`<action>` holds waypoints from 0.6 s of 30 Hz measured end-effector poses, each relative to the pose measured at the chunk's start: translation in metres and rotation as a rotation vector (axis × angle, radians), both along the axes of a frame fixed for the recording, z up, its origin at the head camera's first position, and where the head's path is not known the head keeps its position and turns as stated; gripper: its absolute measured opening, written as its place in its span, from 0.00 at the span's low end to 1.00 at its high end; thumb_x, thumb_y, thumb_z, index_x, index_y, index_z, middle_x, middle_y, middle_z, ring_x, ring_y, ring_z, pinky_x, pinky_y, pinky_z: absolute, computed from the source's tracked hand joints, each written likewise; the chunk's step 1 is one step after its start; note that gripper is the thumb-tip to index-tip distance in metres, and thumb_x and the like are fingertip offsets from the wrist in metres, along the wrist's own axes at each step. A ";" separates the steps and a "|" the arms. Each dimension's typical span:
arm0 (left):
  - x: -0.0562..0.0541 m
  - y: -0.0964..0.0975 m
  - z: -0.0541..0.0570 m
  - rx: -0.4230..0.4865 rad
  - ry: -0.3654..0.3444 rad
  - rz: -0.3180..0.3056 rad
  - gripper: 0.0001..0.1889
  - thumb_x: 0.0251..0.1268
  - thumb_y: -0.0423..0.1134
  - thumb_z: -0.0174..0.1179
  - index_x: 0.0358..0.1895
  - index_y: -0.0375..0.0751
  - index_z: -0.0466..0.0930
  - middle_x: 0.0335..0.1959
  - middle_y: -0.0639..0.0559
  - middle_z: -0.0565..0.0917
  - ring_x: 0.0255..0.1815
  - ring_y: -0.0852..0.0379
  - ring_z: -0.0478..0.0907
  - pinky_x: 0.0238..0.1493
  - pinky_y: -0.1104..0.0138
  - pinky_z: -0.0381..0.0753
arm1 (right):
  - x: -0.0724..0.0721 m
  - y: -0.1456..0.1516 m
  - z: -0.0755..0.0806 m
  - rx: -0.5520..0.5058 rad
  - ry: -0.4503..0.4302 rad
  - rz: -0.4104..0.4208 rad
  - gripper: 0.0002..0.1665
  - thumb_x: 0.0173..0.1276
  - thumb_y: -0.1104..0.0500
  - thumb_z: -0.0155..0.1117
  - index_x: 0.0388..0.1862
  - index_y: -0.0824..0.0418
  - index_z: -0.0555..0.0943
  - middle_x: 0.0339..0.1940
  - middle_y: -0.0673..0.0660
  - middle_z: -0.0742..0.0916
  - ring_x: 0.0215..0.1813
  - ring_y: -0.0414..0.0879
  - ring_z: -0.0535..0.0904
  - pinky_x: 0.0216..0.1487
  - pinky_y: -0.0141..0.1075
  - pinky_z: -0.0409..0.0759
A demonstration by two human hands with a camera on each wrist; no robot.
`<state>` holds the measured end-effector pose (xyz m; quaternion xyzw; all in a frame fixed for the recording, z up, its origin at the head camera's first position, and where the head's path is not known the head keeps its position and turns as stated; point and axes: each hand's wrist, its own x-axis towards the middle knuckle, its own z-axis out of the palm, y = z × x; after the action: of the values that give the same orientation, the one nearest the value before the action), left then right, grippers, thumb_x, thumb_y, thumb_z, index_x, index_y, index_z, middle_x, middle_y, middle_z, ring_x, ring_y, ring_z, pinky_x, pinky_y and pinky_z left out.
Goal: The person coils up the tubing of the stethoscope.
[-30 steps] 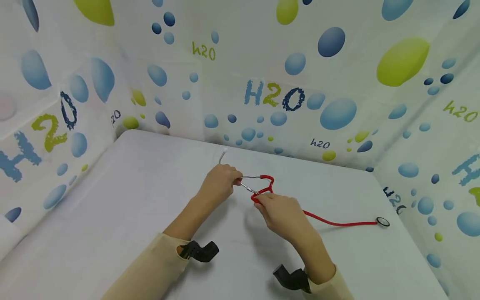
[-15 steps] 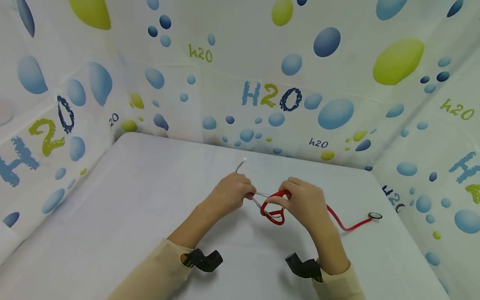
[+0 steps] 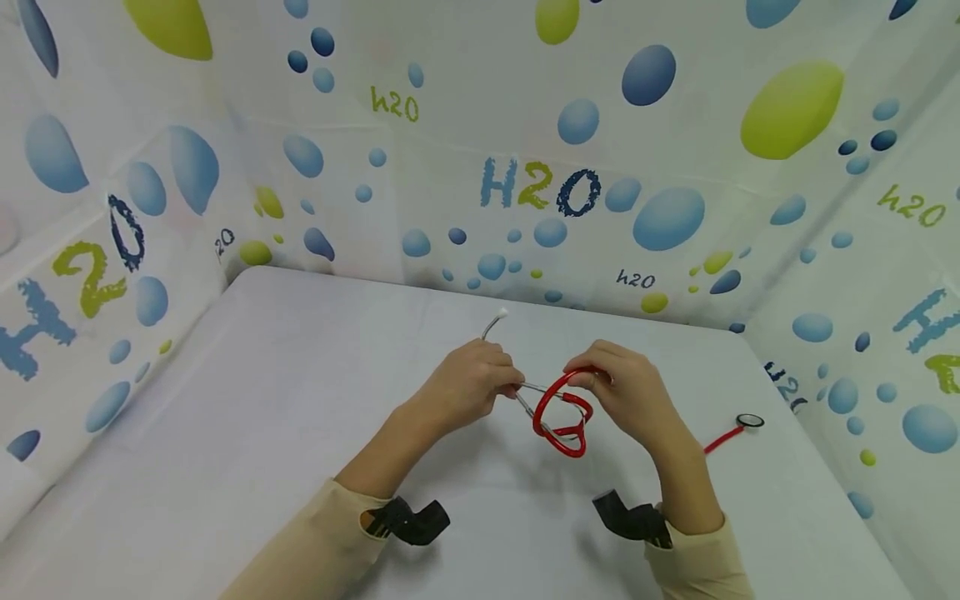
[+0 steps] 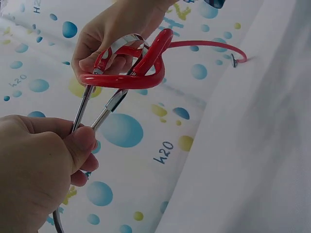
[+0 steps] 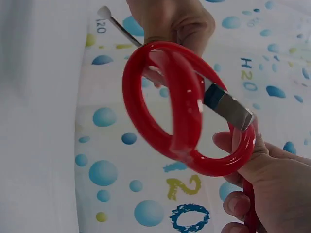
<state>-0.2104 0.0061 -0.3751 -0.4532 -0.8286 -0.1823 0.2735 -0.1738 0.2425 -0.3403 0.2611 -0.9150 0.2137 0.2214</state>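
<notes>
A stethoscope with red tubing (image 3: pixel 542 410) is held up above the white table between both hands. My left hand (image 3: pixel 468 383) pinches its two metal ear tubes (image 4: pixel 103 114) close together; one white ear tip (image 3: pixel 503 312) sticks out beyond that hand. My right hand (image 3: pixel 626 393) grips the red tube between thumb and fingers. From there the tube curves in a loop (image 5: pixel 133 99) around the metal part, where a flat metal spring (image 5: pixel 233 112) shows. Toward the right, the tube runs behind my right forearm to the round chest piece (image 3: pixel 750 421).
The white table (image 3: pixel 300 375) spreads out under the hands. Behind and on both sides hang white curtains (image 3: pixel 450 150) printed with blue and green drops and H2O lettering. Black wrist cameras (image 3: pixel 408 521) sit at both cuffs.
My right hand has moved right and up, taking the red tube into a loop around the metal part. My left hand has shifted right with the ear tubes. The chest piece has shifted slightly.
</notes>
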 end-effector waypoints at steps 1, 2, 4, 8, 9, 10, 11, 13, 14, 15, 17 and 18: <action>0.001 -0.001 0.001 0.011 0.000 -0.005 0.04 0.54 0.37 0.69 0.34 0.48 0.88 0.25 0.60 0.84 0.31 0.63 0.77 0.44 0.70 0.77 | 0.000 0.001 0.000 -0.016 0.012 0.011 0.08 0.55 0.59 0.71 0.36 0.55 0.85 0.29 0.44 0.83 0.32 0.35 0.74 0.34 0.28 0.78; 0.001 -0.002 0.003 0.021 -0.001 -0.007 0.04 0.54 0.37 0.69 0.34 0.47 0.88 0.25 0.60 0.84 0.31 0.63 0.77 0.43 0.70 0.77 | 0.000 0.001 -0.001 -0.034 0.025 0.020 0.08 0.55 0.60 0.71 0.36 0.55 0.85 0.29 0.44 0.83 0.32 0.35 0.74 0.33 0.28 0.77; 0.001 -0.003 0.004 0.047 -0.014 -0.008 0.04 0.53 0.36 0.69 0.33 0.46 0.88 0.25 0.59 0.84 0.31 0.63 0.77 0.42 0.71 0.77 | -0.001 0.003 -0.002 -0.070 0.046 0.028 0.08 0.54 0.62 0.71 0.36 0.56 0.85 0.29 0.45 0.83 0.31 0.35 0.73 0.32 0.26 0.76; 0.002 -0.004 0.007 0.088 -0.036 -0.018 0.04 0.54 0.36 0.69 0.33 0.46 0.88 0.25 0.59 0.84 0.30 0.63 0.76 0.41 0.71 0.77 | -0.004 0.006 -0.006 -0.143 0.044 0.037 0.09 0.55 0.66 0.70 0.36 0.57 0.85 0.29 0.46 0.83 0.31 0.36 0.71 0.31 0.24 0.72; 0.002 -0.004 0.008 0.099 -0.040 -0.024 0.03 0.54 0.36 0.69 0.33 0.46 0.88 0.25 0.59 0.84 0.30 0.63 0.76 0.41 0.71 0.77 | -0.006 0.007 -0.007 -0.159 0.036 0.043 0.09 0.56 0.66 0.69 0.37 0.57 0.85 0.29 0.47 0.84 0.31 0.36 0.71 0.32 0.23 0.72; 0.002 -0.004 0.009 0.109 -0.038 -0.028 0.03 0.54 0.36 0.69 0.33 0.46 0.88 0.25 0.59 0.84 0.30 0.63 0.76 0.41 0.71 0.77 | -0.007 0.007 -0.008 -0.174 0.028 0.053 0.09 0.57 0.66 0.68 0.37 0.58 0.85 0.29 0.48 0.84 0.31 0.36 0.72 0.32 0.23 0.72; 0.003 -0.004 0.009 0.119 -0.039 -0.030 0.03 0.54 0.36 0.69 0.33 0.45 0.88 0.25 0.59 0.84 0.30 0.63 0.76 0.41 0.71 0.77 | -0.009 0.008 -0.009 -0.189 0.019 0.066 0.09 0.57 0.67 0.67 0.38 0.58 0.85 0.29 0.49 0.84 0.31 0.36 0.72 0.33 0.23 0.72; 0.004 -0.004 0.011 0.147 -0.043 -0.030 0.03 0.54 0.36 0.69 0.33 0.44 0.88 0.25 0.59 0.85 0.29 0.63 0.76 0.41 0.71 0.77 | -0.012 0.007 -0.011 -0.214 0.002 0.095 0.09 0.59 0.67 0.65 0.39 0.58 0.85 0.29 0.50 0.84 0.32 0.37 0.72 0.33 0.23 0.73; 0.005 -0.004 0.012 0.163 -0.048 -0.025 0.03 0.53 0.35 0.69 0.33 0.44 0.88 0.25 0.59 0.85 0.29 0.62 0.77 0.40 0.71 0.78 | -0.012 0.007 -0.012 -0.228 -0.009 0.106 0.09 0.60 0.67 0.65 0.39 0.59 0.85 0.29 0.51 0.84 0.32 0.37 0.73 0.34 0.23 0.74; 0.006 -0.004 0.013 0.176 -0.056 -0.018 0.04 0.53 0.35 0.69 0.33 0.44 0.88 0.25 0.59 0.85 0.29 0.63 0.77 0.40 0.72 0.78 | -0.013 0.006 -0.012 -0.236 -0.018 0.110 0.10 0.61 0.67 0.64 0.40 0.59 0.85 0.30 0.51 0.84 0.33 0.37 0.74 0.34 0.23 0.75; 0.007 -0.004 0.014 0.203 -0.069 -0.001 0.04 0.53 0.35 0.69 0.33 0.43 0.88 0.25 0.58 0.85 0.29 0.63 0.78 0.38 0.72 0.79 | -0.013 0.004 -0.015 -0.245 -0.044 0.102 0.12 0.62 0.68 0.62 0.43 0.59 0.84 0.31 0.50 0.85 0.34 0.37 0.75 0.35 0.24 0.77; 0.008 -0.004 0.015 0.213 -0.076 0.007 0.03 0.54 0.35 0.69 0.33 0.43 0.89 0.25 0.58 0.86 0.29 0.63 0.79 0.37 0.72 0.79 | -0.013 0.003 -0.016 -0.245 -0.059 0.091 0.12 0.63 0.68 0.61 0.44 0.58 0.84 0.32 0.50 0.85 0.34 0.38 0.76 0.36 0.25 0.78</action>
<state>-0.2026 0.0023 -0.3603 -0.4113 -0.8159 -0.2855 0.2892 -0.1870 0.2457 -0.3560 0.2670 -0.8753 0.3415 0.2145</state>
